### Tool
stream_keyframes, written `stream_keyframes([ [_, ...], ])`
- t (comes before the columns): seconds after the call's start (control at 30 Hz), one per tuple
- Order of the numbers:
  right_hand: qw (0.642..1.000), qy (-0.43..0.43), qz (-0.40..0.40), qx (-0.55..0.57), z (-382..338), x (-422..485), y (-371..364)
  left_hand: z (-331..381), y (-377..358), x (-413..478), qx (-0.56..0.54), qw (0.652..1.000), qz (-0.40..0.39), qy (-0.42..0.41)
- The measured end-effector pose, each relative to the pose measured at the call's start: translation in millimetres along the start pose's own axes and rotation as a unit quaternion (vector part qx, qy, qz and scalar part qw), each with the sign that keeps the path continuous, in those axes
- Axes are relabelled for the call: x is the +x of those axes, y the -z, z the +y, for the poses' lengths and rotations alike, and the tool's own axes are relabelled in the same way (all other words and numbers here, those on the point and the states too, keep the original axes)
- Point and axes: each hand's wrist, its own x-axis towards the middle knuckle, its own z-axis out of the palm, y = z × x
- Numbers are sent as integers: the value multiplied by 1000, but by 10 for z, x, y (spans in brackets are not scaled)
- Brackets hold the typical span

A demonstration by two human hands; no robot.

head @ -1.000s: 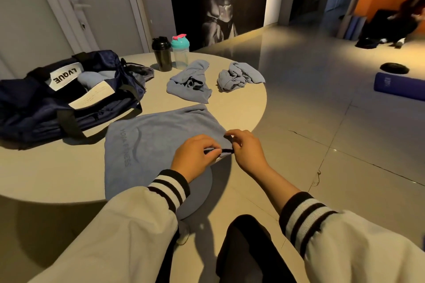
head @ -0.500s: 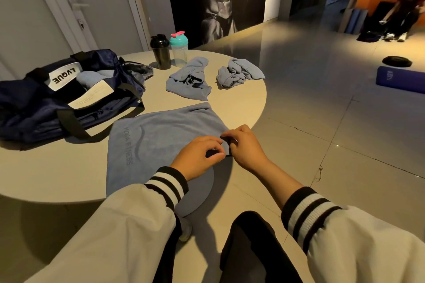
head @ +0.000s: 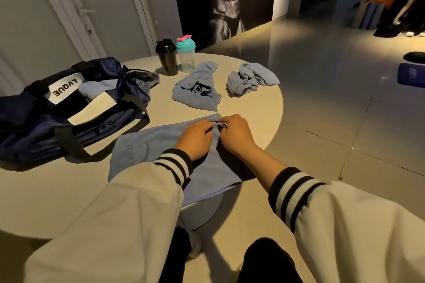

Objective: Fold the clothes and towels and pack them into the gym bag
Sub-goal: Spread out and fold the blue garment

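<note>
A blue towel (head: 142,151) lies spread flat on the round table (head: 257,112), its near hem hanging over the edge. My left hand (head: 197,136) and my right hand (head: 236,135) sit close together at the towel's far right corner, fingers curled and pinching the cloth there. Two more blue towels lie crumpled farther back: one in the middle (head: 197,87), one to the right (head: 250,79). The navy gym bag (head: 27,126) lies open at the left with a light blue cloth (head: 92,91) inside.
A black shaker bottle (head: 167,57) and a clear one with a teal lid (head: 186,54) stand at the table's back edge. A paper card (head: 92,108) lies on the bag. Tiled floor runs to the right, with a blue mat (head: 411,74) far off.
Both hands have moved away from me along the towel's right edge, from its near right part to the far right corner. The small black loop they pinched no longer shows.
</note>
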Motion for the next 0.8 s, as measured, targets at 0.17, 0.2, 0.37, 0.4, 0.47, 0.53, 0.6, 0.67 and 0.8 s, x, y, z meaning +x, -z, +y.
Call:
stream_keyframes([
  [0.17,993,19,-8,-113,100,49,-175,-191,-20,412,16,998,58,-18],
  [0.2,993,26,-9,-119,109,27,-179,-201,-13,479,17,998,51,-13],
  [0.37,992,37,-18,-121,130,10,-173,-275,-32,620,-22,1000,-9,-12],
  [0.4,992,38,-20,-121,133,3,-170,-292,-41,617,-29,999,-6,-27],
  [0.47,992,43,-16,-122,132,-9,-174,-324,-45,618,-29,998,0,-47],
  [0.53,991,46,-13,-127,118,-14,-174,-322,-42,614,0,999,0,-46],
  [0.6,989,45,-17,-138,112,-20,-187,-304,-41,621,45,999,8,-17],
  [0.67,987,42,-27,-154,117,-27,-205,-301,-46,636,101,994,19,35],
  [0.8,981,29,-87,-173,116,8,-184,-340,-59,584,125,988,74,56],
])
